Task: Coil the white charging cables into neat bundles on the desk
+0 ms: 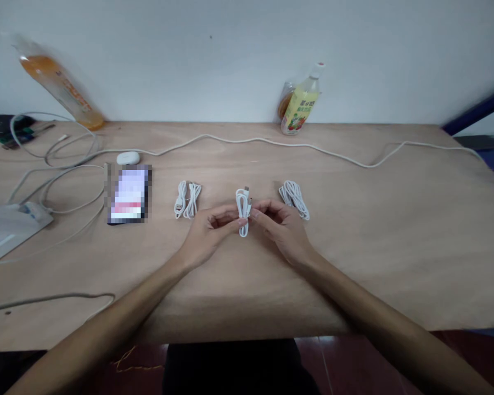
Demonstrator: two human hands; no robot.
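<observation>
Between my two hands is a small folded bundle of white USB cable [243, 211], held upright above the table with its plugs at the top. My left hand [209, 230] pinches the bundle from the left with thumb and fingers. From the right, my right hand [283, 227] grips it near a plug. Two coiled white cable bundles [192, 201] lie side by side to the left of my left hand, a USB plug showing on one. Just beyond my right hand rests another white cable bundle [295, 198], partly hidden by the fingers.
A phone [128, 195] with a lit, blurred screen and a white earbud case [128, 158] lie at left. A long white cord [255, 140] crosses the back. An orange drink bottle [61, 88] and a yellow drink bottle [301, 107] stand by the wall. A white box [12, 230] sits far left.
</observation>
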